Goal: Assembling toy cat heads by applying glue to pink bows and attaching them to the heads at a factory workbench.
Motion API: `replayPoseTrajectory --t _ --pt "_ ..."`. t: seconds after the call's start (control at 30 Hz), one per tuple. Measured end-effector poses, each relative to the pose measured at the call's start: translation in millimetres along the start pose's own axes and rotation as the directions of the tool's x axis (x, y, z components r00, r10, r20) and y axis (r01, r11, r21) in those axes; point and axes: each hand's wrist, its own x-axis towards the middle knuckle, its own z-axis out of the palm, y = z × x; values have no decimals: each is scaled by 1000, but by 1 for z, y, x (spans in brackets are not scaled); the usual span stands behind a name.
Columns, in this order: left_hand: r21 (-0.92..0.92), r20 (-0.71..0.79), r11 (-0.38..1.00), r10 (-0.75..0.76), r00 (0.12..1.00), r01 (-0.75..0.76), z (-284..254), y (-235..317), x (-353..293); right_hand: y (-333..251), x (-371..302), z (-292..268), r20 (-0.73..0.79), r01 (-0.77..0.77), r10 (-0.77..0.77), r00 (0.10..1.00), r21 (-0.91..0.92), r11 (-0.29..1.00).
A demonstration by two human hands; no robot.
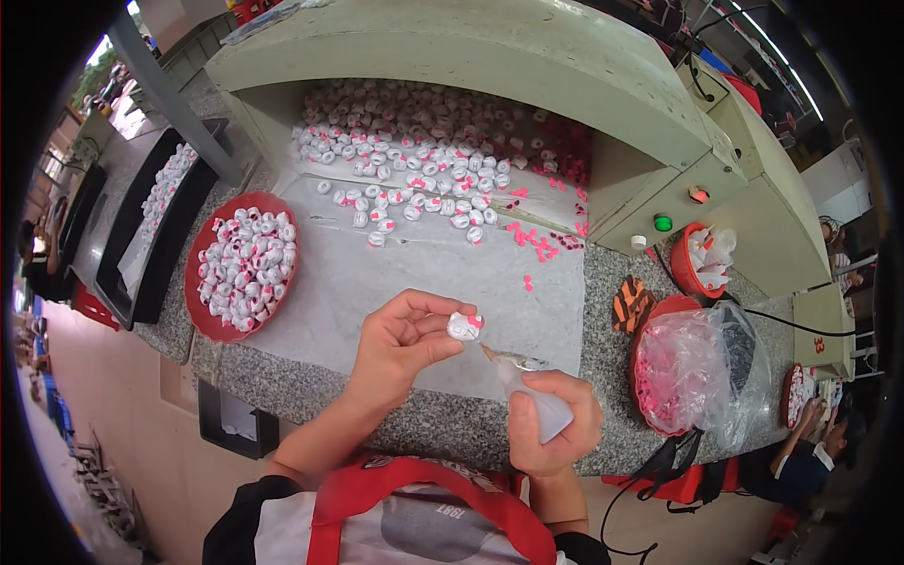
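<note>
Between the thumb and fingers of my left hand (pixel 403 337) is a small white figure head (pixel 463 327) with a pink bow-shaped piece on it. My right hand (pixel 556 428) grips a whitish squeeze bottle (pixel 544 407), whose thin brownish nozzle points up and left. The nozzle tip is just below and right of the figure head; whether they touch I cannot tell. Both hands are above a pale sheet (pixel 330 282) on the speckled stone worktop. Several loose pink bow pieces (pixel 541 247) lie on the sheet beyond my right hand.
Many white heads (pixel 424 179) fill the grey-green machine's opening (pixel 471 47). A red basin (pixel 195 292) of heads stands left. At right are a plastic-covered red basin (pixel 650 414), a small red tub (pixel 680 268) and a striped orange-black piece (pixel 631 303). A co-worker sits far right.
</note>
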Motion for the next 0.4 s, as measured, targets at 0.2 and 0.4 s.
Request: replayPoseTrajectory --t 0.2,0.4 --pt "-41 4 999 5 1000 -4 -4 -2 1 0 0 -1 -10 -24 24 1000 -10 1000" --pt "-15 13 1000 -2 1000 2 -7 -2 0 -5 2 -4 56 -53 52 997 22 998"
